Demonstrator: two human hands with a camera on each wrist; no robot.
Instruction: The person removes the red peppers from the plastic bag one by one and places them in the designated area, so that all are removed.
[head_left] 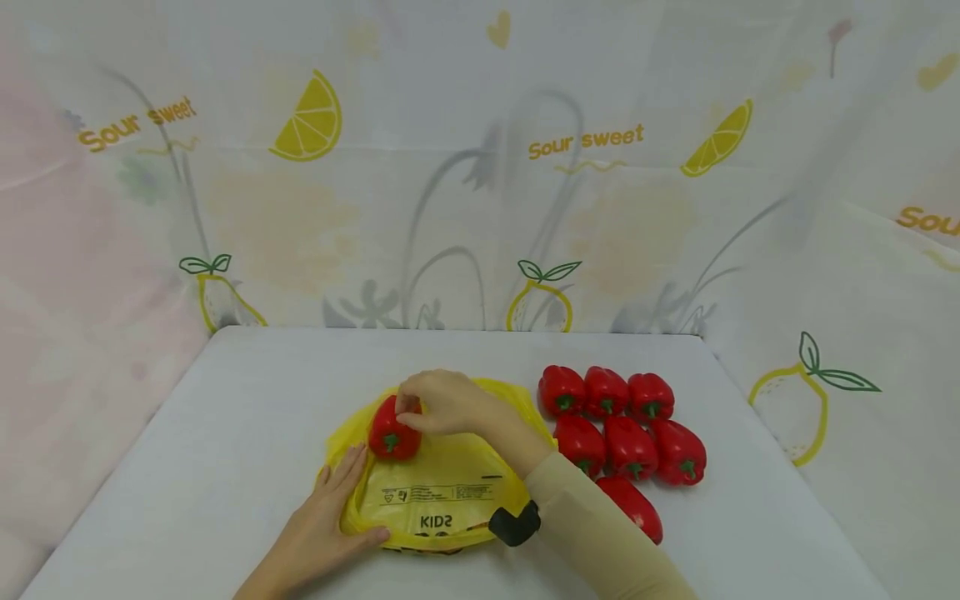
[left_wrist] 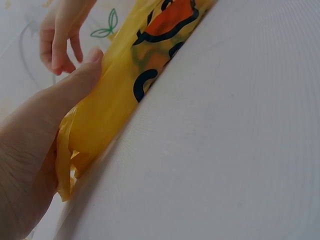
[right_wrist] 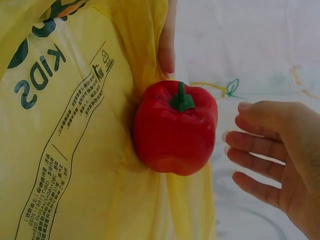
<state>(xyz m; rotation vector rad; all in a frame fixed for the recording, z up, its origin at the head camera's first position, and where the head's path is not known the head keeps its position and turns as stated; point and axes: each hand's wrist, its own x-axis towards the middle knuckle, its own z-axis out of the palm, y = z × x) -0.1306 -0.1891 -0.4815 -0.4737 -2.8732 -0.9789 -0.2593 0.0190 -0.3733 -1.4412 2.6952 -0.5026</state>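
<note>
A red bell pepper (head_left: 392, 433) with a green stem lies in the left part of an opened yellow plastic bag (head_left: 435, 467). My right hand (head_left: 442, 402) hovers at the pepper's upper right; the right wrist view shows its loosely bent fingers (right_wrist: 255, 145) apart from the pepper (right_wrist: 175, 132), nothing in them. At the bag's left rim rests my left hand (head_left: 322, 517), fingers fairly straight along the outside and thumb near the front edge. In the left wrist view that thumb (left_wrist: 75, 82) lies against the bag's yellow side (left_wrist: 105, 115).
Several more red bell peppers (head_left: 630, 446) sit in rows right of the bag, one partly behind my right sleeve (head_left: 600, 525). The white table (head_left: 225, 433) ends at a printed cloth backdrop (head_left: 450, 208).
</note>
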